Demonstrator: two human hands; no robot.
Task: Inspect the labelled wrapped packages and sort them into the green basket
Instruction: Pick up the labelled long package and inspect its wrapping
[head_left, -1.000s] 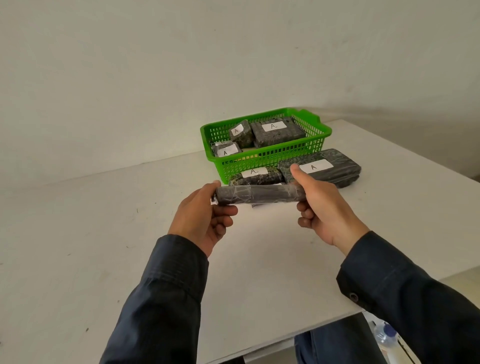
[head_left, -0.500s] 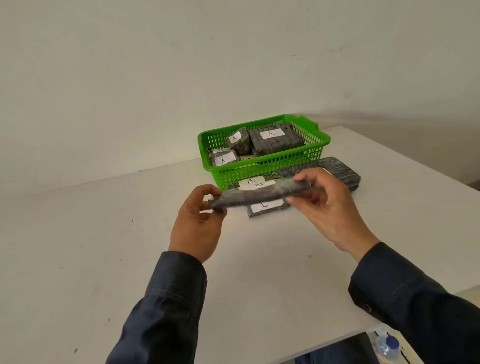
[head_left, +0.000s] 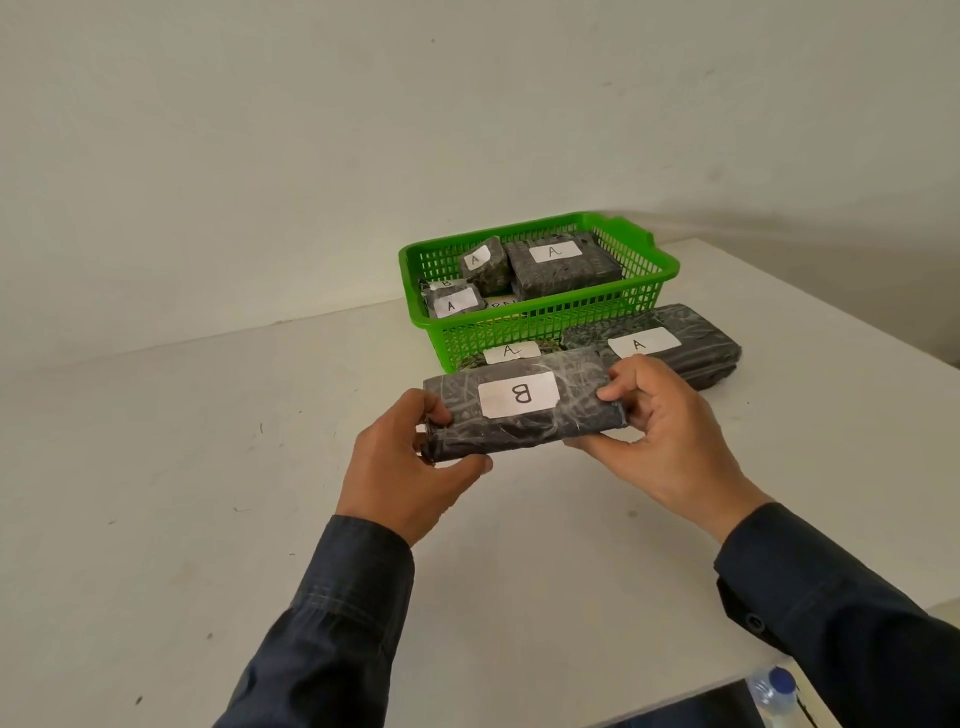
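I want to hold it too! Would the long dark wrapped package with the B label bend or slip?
Probably stiff: the long dark plastic-wrapped package with the B label lies straight between the left hand and right hand, gripped only at its ends. The shiny wrap may be slippery. Its flattish faces suggest it won't roll.

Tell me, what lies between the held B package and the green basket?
In the head view, a small A-labelled package lies between the B package and the green basket.

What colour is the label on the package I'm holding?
White label with a black B on the package; head view.
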